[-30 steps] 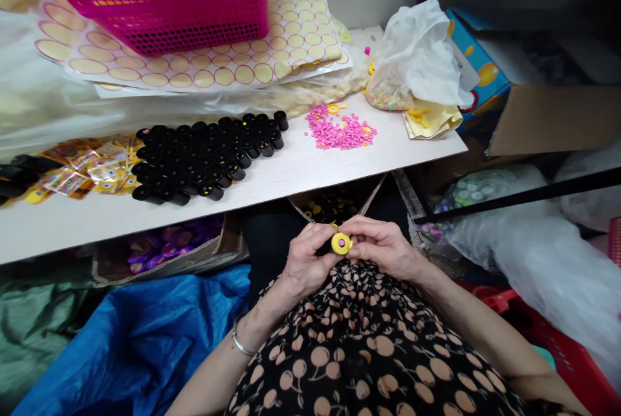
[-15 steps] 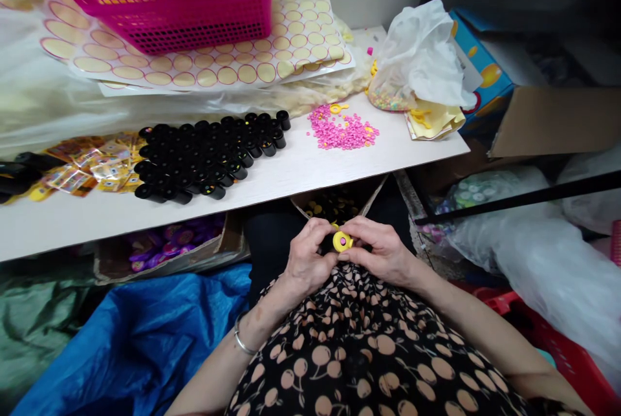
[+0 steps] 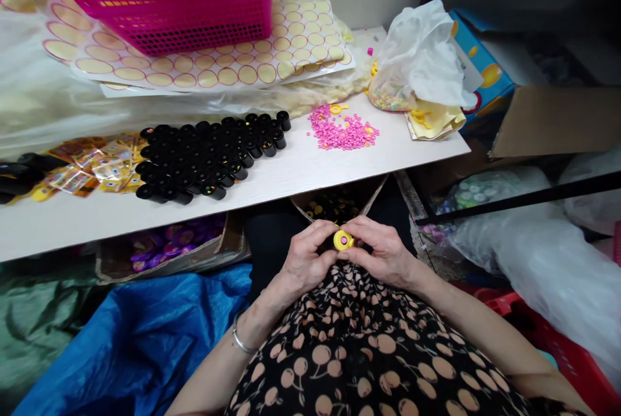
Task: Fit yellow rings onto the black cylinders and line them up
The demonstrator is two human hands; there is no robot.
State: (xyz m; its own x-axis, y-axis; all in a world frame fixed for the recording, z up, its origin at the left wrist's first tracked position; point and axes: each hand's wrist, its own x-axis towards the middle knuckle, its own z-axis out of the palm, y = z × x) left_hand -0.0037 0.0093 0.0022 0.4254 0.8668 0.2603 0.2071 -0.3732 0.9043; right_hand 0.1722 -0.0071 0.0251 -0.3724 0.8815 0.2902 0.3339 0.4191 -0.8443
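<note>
Above my lap, a small round yellow cap (image 3: 338, 246) with a pink bead (image 3: 344, 240) at its centre is pinched between my two hands. My left hand (image 3: 306, 254) is closed, its thumb and fingers at the cap's left side. On the other side, my right hand (image 3: 381, 244) grips the cap with thumb and forefinger. A dark patch shows between the left thumb and fingers; I cannot tell whether it is part of the piece. Just beyond the hands, a cardboard box (image 3: 372, 200) holds many black and yellow pieces (image 3: 334, 204).
On the white table (image 3: 310, 173) stand rows of black cylinders (image 3: 204, 151), beside shiny yellow packets (image 3: 104, 167). Pink beads (image 3: 347, 132) lie spread to the right, near a plastic bag (image 3: 412, 47). A pink basket (image 3: 194, 21) rests on sticker sheets (image 3: 218, 73) at the back.
The yellow cap has turned slightly in my fingers and its face now shows more fully. Both hands stay in nearly the same place.
</note>
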